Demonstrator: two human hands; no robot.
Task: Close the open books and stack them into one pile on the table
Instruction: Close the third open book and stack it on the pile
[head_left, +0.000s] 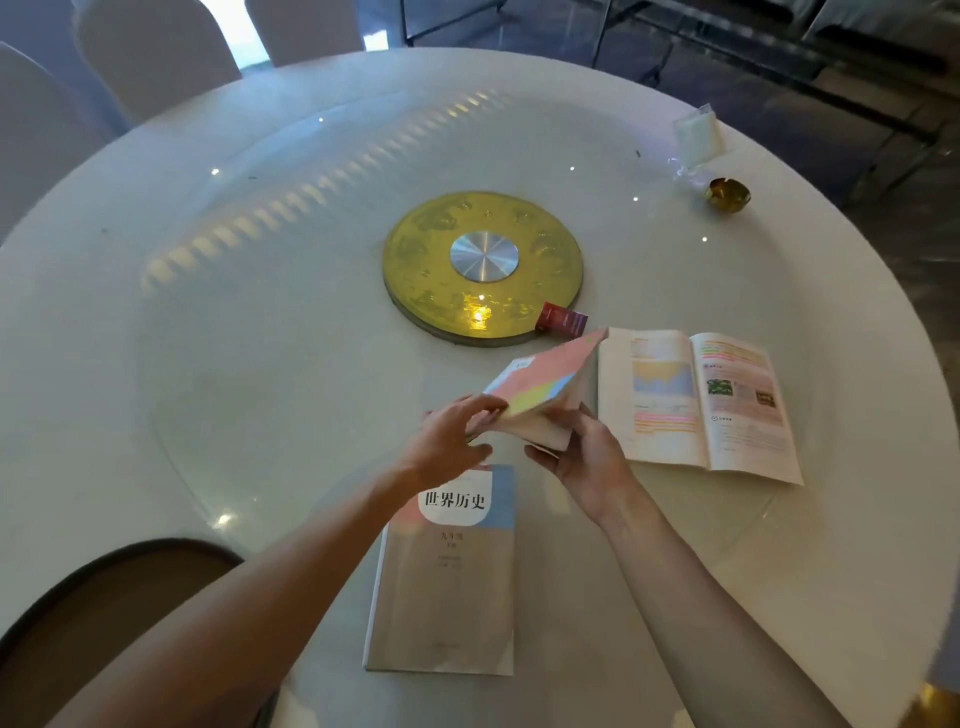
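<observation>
item: pink book (543, 387), half shut, held above surface (260, 364) btwn both hands. left hand (449, 439) fingers on cover, right hand (582, 454) fingers curled under pages. risk: pages fold if shut askew; open book (696, 400) beside it untouched.

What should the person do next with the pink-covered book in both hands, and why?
Probably finish shutting the pink-covered book and lay it on the closed grey history book: both hands, left hand and right hand, hold it partly closed above the table, and that closed book suits as a base.
</observation>
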